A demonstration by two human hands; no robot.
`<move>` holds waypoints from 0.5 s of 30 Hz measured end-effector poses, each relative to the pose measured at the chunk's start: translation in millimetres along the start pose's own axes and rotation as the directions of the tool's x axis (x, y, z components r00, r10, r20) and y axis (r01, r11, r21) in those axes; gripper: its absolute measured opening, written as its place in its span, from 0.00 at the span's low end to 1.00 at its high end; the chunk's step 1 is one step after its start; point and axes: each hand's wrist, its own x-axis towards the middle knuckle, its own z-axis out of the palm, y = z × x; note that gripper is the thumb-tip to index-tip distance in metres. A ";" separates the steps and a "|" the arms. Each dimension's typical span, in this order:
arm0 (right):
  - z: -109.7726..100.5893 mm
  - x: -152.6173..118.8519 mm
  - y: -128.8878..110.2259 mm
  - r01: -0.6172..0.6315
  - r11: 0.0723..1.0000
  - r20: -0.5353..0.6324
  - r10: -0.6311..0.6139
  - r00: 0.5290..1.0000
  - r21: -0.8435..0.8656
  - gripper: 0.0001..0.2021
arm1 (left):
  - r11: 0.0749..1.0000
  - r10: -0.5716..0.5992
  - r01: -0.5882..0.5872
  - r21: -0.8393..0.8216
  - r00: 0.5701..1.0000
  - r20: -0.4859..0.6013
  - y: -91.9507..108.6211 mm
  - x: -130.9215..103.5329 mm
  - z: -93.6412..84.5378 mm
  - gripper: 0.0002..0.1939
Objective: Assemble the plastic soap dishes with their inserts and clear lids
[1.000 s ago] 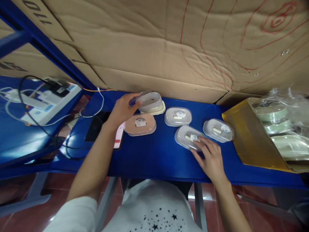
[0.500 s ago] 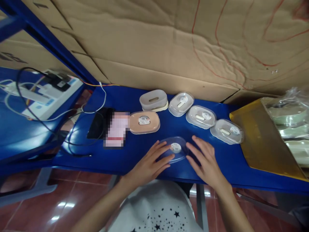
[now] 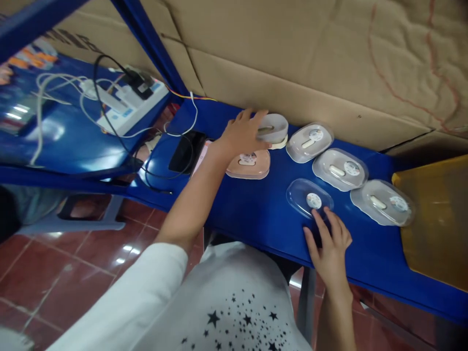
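Observation:
My left hand (image 3: 244, 134) reaches to the back of the table with its fingers apart. Its fingers and thumb straddle the left end of a grey oval box with a slot (image 3: 276, 126), which rests on a cream-coloured piece (image 3: 281, 144). Below that hand lies a peach oval box (image 3: 250, 166) with a label, partly covered by the wrist. A clear oval plastic lid (image 3: 302, 195) with a round sticker lies flat before me. At its near edge is my right hand (image 3: 331, 241), open, fingertips touching or just beside the lid.
Several grey oval boxes under clear covers (image 3: 340, 168) stand in a slanting row to the right. Beyond them is a carton with yellow tape (image 3: 433, 219). A dark phone-like object (image 3: 186, 151), cables and a white power strip (image 3: 133, 107) lie left. Cardboard (image 3: 292, 58) walls the back.
My left hand has left the clear lid and reached to the grey box at the back. My right hand has stayed near the lid. The view has swung left.

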 end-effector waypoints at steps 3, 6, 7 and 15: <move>2.5 -1.4 -0.6 -0.032 0.999 -0.001 0.032 0.999 0.002 0.26 | 0.999 -0.039 0.043 -0.019 0.983 0.180 -5.0 32.0 -4.4 0.56; 2.6 -1.3 -0.7 -0.042 0.999 0.010 0.042 0.999 0.013 0.26 | 0.994 -0.095 0.081 0.071 0.967 0.235 4.2 49.2 -4.0 0.62; 2.5 -1.1 -0.4 -0.041 0.999 0.013 0.040 0.999 0.016 0.26 | 0.989 -0.120 0.095 0.110 0.961 0.250 8.9 53.1 -3.0 0.65; 2.9 -1.9 -0.1 -0.028 0.999 0.011 0.028 1.000 0.025 0.26 | 0.990 -0.060 0.026 0.142 0.968 0.242 14.7 59.0 -13.2 0.69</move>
